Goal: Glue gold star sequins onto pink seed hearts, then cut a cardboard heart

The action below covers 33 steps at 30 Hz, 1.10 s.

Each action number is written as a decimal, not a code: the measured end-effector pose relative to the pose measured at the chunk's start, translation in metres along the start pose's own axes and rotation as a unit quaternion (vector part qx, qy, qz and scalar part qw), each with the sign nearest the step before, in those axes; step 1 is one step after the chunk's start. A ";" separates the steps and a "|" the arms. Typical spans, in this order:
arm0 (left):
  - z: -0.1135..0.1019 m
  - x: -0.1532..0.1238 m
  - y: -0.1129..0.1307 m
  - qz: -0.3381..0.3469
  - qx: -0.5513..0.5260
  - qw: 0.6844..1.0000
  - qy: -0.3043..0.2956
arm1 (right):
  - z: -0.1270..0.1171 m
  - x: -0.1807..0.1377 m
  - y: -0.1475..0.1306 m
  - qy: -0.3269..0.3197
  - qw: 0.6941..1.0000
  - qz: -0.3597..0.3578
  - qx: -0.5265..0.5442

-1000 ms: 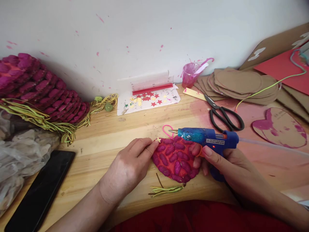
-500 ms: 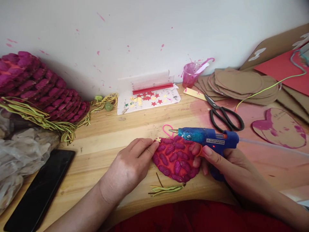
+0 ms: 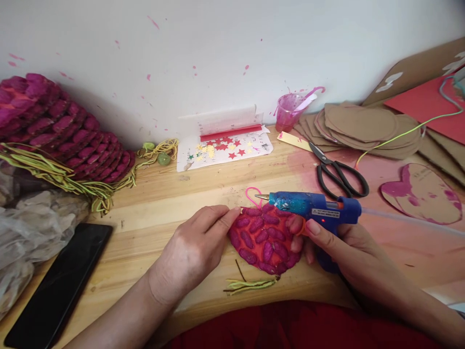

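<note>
A red heart-shaped ornament [image 3: 256,236] lies on the wooden table, covered with magenta peanut-shell-like pieces. A pink loop [image 3: 251,194] is at its top and a yellow-green tassel [image 3: 251,285] at its lower end. At its upper left edge, my left hand [image 3: 198,242] is closed in a pinch on a small yellow star; the fingers hide almost all of it. My right hand [image 3: 348,247] grips a blue glue gun [image 3: 308,204] by its handle, fingers around the orange trigger. The nozzle points left above the ornament, close to the pink loop. A clear glue stick trails from its rear.
Black scissors [image 3: 339,174] lie at right, near cardboard cutouts [image 3: 363,123] and a painted cardboard heart [image 3: 421,196]. A paper sheet [image 3: 185,162] bears several stars by the wall, beside a pink-stained cup [image 3: 286,114]. Stacked ornaments [image 3: 65,128] and a phone [image 3: 60,286] are left.
The yellow star at my left fingertips, plainly seen before, is now almost wholly hidden. My left fingers have shifted slightly on the ornament's edge. The glue gun stays nearly still.
</note>
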<state>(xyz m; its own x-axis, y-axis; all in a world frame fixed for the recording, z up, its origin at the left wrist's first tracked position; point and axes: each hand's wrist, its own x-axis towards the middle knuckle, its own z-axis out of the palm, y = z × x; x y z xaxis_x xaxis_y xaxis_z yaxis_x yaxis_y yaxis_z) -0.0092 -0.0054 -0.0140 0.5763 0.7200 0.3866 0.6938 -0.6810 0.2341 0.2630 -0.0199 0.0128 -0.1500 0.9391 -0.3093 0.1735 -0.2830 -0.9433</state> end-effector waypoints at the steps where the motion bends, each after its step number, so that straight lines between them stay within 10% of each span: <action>1: 0.000 0.000 0.000 0.000 0.002 1.000 -0.003 | 0.000 0.000 0.000 0.000 1.000 0.000 -0.001; 24: 0.006 0.005 0.008 0.003 -0.002 1.000 -0.017 | -0.007 0.002 0.018 0.011 0.997 0.023 -0.071; 33: -0.027 0.016 -0.034 -0.113 0.040 0.991 0.064 | -0.004 0.002 0.008 0.009 0.997 0.056 -0.050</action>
<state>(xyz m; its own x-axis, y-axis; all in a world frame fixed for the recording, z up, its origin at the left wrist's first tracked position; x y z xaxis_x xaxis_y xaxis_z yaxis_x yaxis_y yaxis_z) -0.0352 0.0255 0.0081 0.3460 0.8265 0.4441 0.8338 -0.4879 0.2583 0.2681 -0.0195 0.0055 -0.1067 0.9066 -0.4084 0.2849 -0.3656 -0.8861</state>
